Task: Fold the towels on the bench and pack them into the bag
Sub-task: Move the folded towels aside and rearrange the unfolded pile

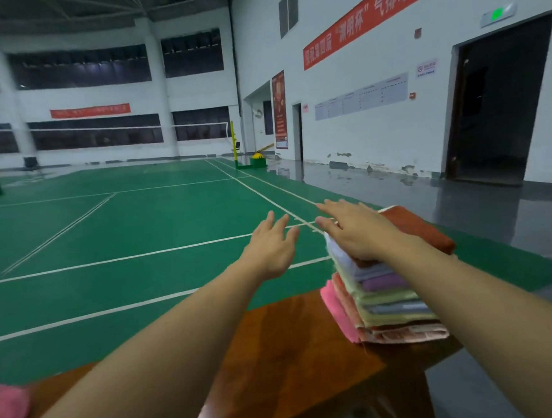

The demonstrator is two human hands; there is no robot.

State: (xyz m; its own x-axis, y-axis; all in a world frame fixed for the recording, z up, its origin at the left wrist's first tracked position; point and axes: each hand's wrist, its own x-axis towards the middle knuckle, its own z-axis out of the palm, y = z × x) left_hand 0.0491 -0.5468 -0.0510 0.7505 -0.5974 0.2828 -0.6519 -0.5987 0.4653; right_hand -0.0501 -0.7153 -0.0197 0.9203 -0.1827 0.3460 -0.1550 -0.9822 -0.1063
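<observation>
Green court floor (124, 237), white walls (376, 122)

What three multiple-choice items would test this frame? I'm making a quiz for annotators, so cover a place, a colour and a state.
1. Where is the towel stack?
A. on the bench
B. on the court floor
C. in a bag

2. What colour is the top towel?
A. blue
B. rust-brown
C. black

3. How is the right hand?
A. a fist in the air
B. gripping a net post
C. fingers straight, over the stack's top

Answers:
1 A: the stack sits on the brown bench top.
2 B: the top layer is rust-brown.
3 C: its straight fingers reach out above the top towel, while the left hand hangs open in the air beside the stack.
</observation>
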